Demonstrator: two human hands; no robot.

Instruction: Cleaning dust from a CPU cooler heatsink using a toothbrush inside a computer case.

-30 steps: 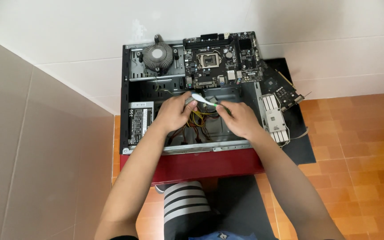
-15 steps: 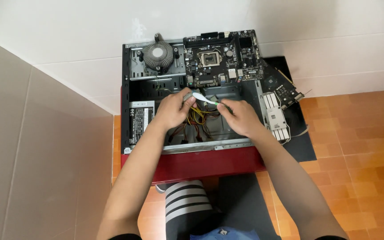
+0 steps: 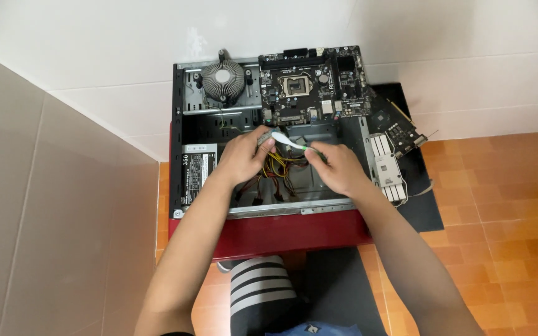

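The left hand (image 3: 242, 157) and right hand (image 3: 337, 167) cover part of the bundle of yellow, red and black wires (image 3: 279, 171); the fingers' grip on the slim white strip (image 3: 287, 141) is too small to read.

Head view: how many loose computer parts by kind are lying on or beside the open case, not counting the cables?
Motherboard: 1
Round cooler with fan: 1
Expansion card: 1
White heatsink block: 1
Power supply box, in the case: 1
Total: 5
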